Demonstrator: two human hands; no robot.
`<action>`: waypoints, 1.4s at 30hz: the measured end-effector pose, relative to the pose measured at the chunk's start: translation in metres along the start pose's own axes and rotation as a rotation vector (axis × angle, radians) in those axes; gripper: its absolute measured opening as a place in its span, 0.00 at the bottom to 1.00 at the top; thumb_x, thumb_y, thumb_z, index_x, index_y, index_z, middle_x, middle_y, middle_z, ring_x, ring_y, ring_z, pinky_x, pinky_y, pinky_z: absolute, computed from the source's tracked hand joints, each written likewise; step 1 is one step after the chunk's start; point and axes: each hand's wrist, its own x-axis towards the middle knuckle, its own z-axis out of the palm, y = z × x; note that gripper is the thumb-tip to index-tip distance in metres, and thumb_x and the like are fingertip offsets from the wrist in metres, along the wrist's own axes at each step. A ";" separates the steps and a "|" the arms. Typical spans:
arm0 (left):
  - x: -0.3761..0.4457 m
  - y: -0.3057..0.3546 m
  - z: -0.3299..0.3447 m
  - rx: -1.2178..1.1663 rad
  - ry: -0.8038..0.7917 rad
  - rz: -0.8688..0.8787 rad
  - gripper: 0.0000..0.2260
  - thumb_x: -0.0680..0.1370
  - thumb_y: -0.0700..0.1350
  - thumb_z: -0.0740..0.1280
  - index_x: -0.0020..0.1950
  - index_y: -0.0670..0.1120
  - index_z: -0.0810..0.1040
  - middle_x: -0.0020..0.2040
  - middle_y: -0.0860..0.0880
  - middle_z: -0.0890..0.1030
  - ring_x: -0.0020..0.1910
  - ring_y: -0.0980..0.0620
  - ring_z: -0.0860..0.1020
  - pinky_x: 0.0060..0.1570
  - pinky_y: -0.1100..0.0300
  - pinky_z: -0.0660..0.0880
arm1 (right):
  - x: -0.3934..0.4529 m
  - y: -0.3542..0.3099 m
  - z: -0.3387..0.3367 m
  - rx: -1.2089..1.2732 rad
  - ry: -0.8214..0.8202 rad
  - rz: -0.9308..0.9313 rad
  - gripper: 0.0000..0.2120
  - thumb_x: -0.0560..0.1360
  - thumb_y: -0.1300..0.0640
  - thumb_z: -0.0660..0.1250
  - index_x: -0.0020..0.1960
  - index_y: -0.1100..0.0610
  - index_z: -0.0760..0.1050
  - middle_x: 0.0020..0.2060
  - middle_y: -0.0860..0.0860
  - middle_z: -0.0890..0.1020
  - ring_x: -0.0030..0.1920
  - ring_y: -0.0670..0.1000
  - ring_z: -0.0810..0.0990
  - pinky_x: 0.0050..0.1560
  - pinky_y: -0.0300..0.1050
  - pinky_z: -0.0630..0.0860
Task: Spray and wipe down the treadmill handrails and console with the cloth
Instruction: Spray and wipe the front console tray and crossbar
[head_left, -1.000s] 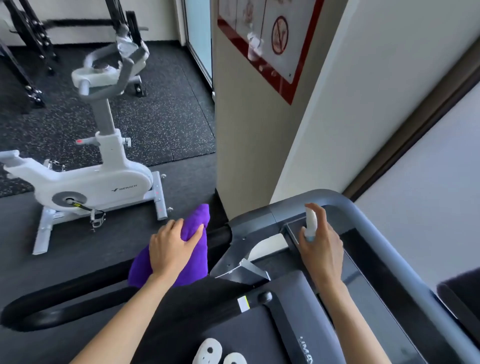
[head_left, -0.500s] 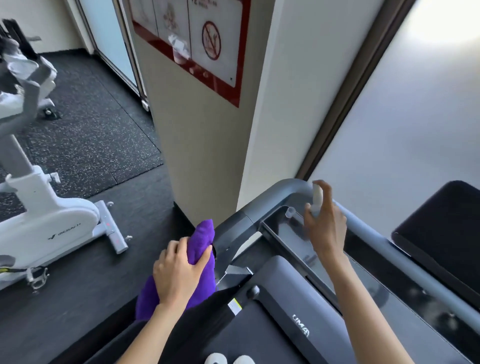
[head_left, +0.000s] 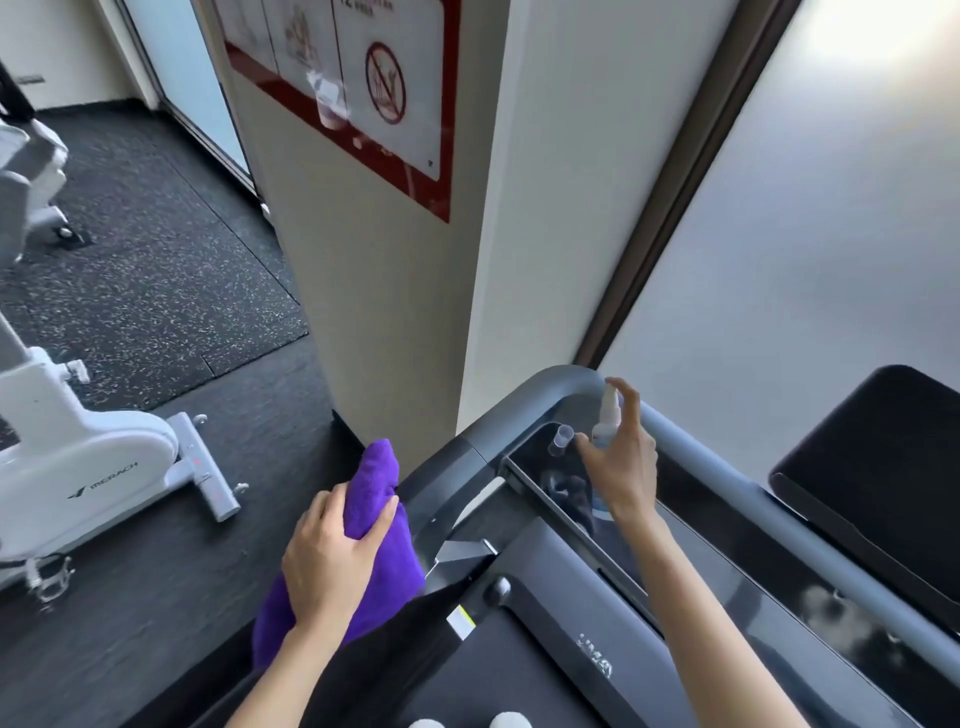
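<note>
Meanwhile, hands: left (head_left: 332, 558) gripping cloth (head_left: 376, 499), right (head_left: 621, 467) gripping spray bottle (head_left: 608, 415) above console edge (head_left: 524, 475).

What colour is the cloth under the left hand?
Purple: the folded terry cloth under the left hand, head view.

The bike (head_left: 78, 467) stands at the frame's left, the pillar (head_left: 395, 291) at centre. The console (head_left: 675, 545) fills the lower right, the cloth (head_left: 379, 519) lying on the handrail (head_left: 431, 488) at its left.
</note>
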 end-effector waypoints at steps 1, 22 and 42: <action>0.003 0.007 0.004 -0.044 0.001 -0.006 0.14 0.72 0.56 0.71 0.48 0.47 0.78 0.40 0.52 0.77 0.40 0.44 0.79 0.34 0.57 0.69 | 0.002 -0.002 0.002 0.006 -0.012 -0.010 0.32 0.69 0.60 0.69 0.65 0.40 0.59 0.41 0.54 0.80 0.36 0.54 0.77 0.36 0.46 0.72; 0.035 0.068 0.059 0.111 -0.224 0.261 0.22 0.72 0.61 0.68 0.60 0.50 0.78 0.54 0.48 0.74 0.45 0.43 0.78 0.40 0.50 0.75 | 0.018 0.028 -0.001 0.009 -0.092 -0.080 0.32 0.70 0.59 0.68 0.66 0.37 0.59 0.36 0.47 0.75 0.34 0.52 0.74 0.33 0.43 0.66; 0.049 0.089 0.073 0.171 -0.286 0.233 0.21 0.74 0.65 0.63 0.58 0.51 0.76 0.50 0.50 0.73 0.47 0.46 0.77 0.41 0.54 0.72 | 0.020 0.023 0.010 -0.049 -0.187 -0.111 0.28 0.73 0.58 0.67 0.67 0.41 0.59 0.45 0.51 0.80 0.40 0.55 0.77 0.37 0.46 0.72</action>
